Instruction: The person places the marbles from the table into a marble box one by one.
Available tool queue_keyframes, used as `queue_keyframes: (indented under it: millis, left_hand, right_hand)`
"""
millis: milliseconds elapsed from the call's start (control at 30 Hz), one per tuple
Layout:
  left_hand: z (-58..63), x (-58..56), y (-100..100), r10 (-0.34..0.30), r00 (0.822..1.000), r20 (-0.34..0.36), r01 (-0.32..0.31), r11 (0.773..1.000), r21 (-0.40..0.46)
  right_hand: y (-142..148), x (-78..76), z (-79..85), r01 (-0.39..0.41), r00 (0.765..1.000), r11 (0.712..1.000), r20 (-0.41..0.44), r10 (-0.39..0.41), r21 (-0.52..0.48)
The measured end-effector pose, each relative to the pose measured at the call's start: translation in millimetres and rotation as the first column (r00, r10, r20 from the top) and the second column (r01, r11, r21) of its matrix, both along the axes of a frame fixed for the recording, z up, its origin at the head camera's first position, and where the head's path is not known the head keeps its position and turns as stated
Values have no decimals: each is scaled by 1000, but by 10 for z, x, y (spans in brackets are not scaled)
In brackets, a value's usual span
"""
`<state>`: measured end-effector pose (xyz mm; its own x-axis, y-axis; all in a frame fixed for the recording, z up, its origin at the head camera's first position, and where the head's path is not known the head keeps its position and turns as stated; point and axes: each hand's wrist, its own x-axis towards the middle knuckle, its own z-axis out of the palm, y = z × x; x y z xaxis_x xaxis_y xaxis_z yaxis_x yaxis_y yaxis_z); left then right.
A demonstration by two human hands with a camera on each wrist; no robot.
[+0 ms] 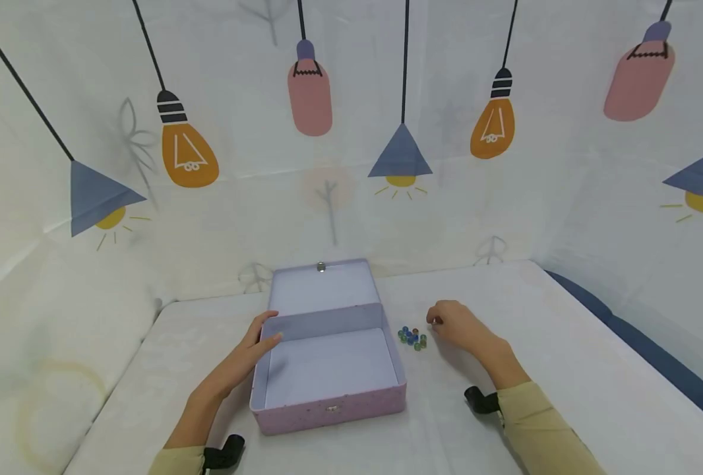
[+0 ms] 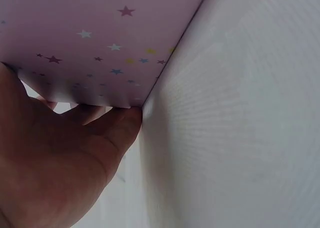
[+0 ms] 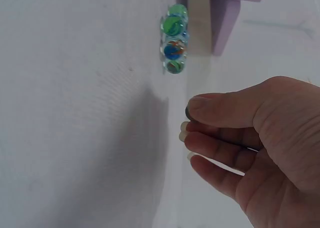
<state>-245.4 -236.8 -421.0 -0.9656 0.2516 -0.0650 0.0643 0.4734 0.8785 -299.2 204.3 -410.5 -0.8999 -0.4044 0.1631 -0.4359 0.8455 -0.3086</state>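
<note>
- The left hand (image 1: 246, 356) grips the rectangular box (image 1: 363, 404) at its far left corner, thumb over the rim; smooth lilac walls bear printed stars (image 2: 126, 11).
- The lid (image 1: 328, 287) stands raised behind, carrying a shiny clasp (image 1: 320, 266).
- Glossy glass marbles (image 1: 410, 340), swirled inside, cluster on the white covering (image 1: 446, 429) right of the box.
- Beside them, the right hand (image 1: 461, 326) pinches a dark, round-edged piece (image 3: 188, 112), mostly hidden.
</note>
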Motion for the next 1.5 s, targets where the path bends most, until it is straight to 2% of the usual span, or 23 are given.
queue_keyframes:
  millis: [167,367,700,900,1033,1333,1500]
  left_hand:
    - [7,-3,13,-3,1000,-3,3,1000,-8]
    - [-1,7,31,-3,1000,-14,3,1000,-3]
    - [12,8,75,21,998,-66,-18,999,40]
    - [33,13,90,21,997,-75,-18,999,45]
    - [24,18,110,24,997,-80,-20,998,57]
    - [23,28,128,38,995,-89,-34,999,39]
    - [42,42,132,45,994,-95,-43,999,22]
  right_hand:
    - [27,-6,78,-12,999,1000,-48,11,-7]
    - [15,8,143,-36,996,998,-87,30,-59]
    - [-148,133,375,-89,986,993,-148,77,-82]
    - [-253,202,485,-116,978,990,-180,101,-76]
    - [-305,253,510,-139,976,988,-178,124,-74]
    - [-456,309,492,-208,955,976,-229,187,-71]
    - [-578,364,472,-261,947,962,-215,239,-80]
